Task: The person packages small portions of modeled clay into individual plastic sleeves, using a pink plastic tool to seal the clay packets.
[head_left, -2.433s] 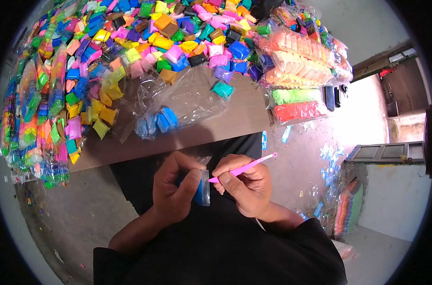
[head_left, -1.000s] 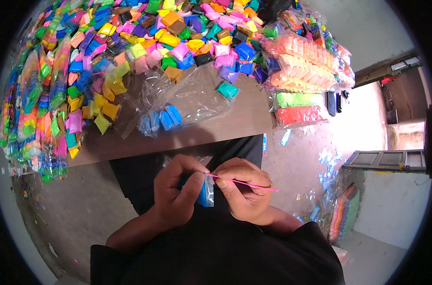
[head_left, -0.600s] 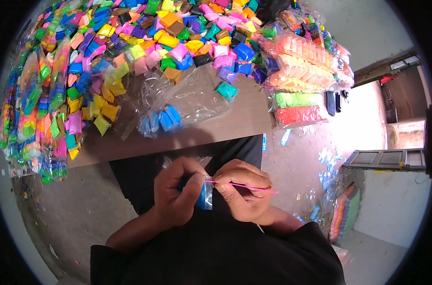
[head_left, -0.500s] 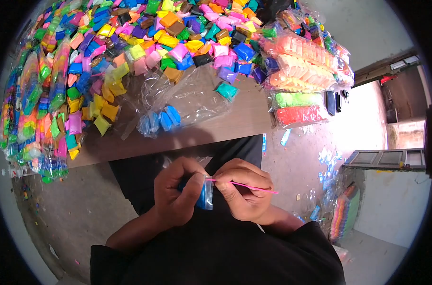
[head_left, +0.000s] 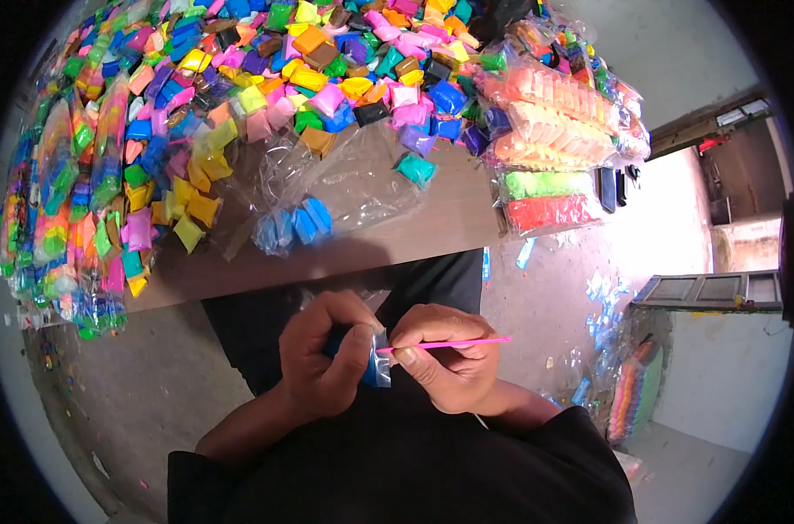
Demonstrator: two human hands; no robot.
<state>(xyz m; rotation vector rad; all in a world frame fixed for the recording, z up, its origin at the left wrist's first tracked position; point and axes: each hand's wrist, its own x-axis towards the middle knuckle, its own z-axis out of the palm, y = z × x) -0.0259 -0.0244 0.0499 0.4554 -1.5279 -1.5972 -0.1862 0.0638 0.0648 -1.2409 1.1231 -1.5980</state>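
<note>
In front of my lap, my left hand (head_left: 329, 358) is closed around a blue packet (head_left: 380, 370) in clear plastic. Its clear edge sticks out past my thumb, and the rest is hidden in the palm. My right hand (head_left: 450, 371) pinches a thin pink stick (head_left: 468, 343) between thumb and fingers. One tip of the stick meets the clear edge of the packet; its other end points to the right. Above my hands, on the table (head_left: 388, 243), lie a crumpled clear bag (head_left: 349, 188) and several blue packets (head_left: 310, 220).
A heap of colourful small packets (head_left: 327, 57) covers the back of the table, with long filled bags (head_left: 56, 166) at the left. Bagged bundles (head_left: 549, 131) of orange, green and red packets sit at the right edge. Scraps (head_left: 604, 306) litter the floor at the right.
The pink stick has swung from sloping down to the right to nearly level, its right end rising. My right hand has turned slightly; my left hand keeps its grip on the packet.
</note>
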